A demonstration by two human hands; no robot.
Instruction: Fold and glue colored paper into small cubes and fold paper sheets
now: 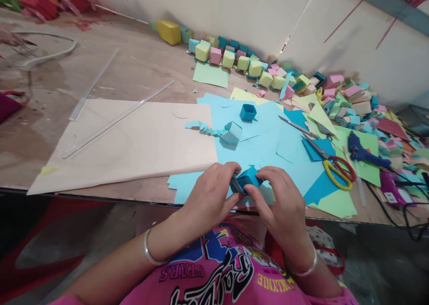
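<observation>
- Shaping step, I reckon: left hand [217,189] and right hand [281,198] pinch a small dark-blue folded-paper box [249,177] over a scuffed brown table [137,64]
- Next move probably wants a light touch
- From the box: red-and-yellow-handled steel scissors [325,154] around three o'clock, flat cream paper sheet [154,139] around nine, off-white wall [234,10] at twelve

Your hands [284,202] partly hide the blue paper box [248,178]; the view's left edge crops a purple object [9,107].

Scissors [331,157], a glue gun [364,151], coloured sheets [264,133] and paper boxes [228,59] mark a craft workshop.
</observation>
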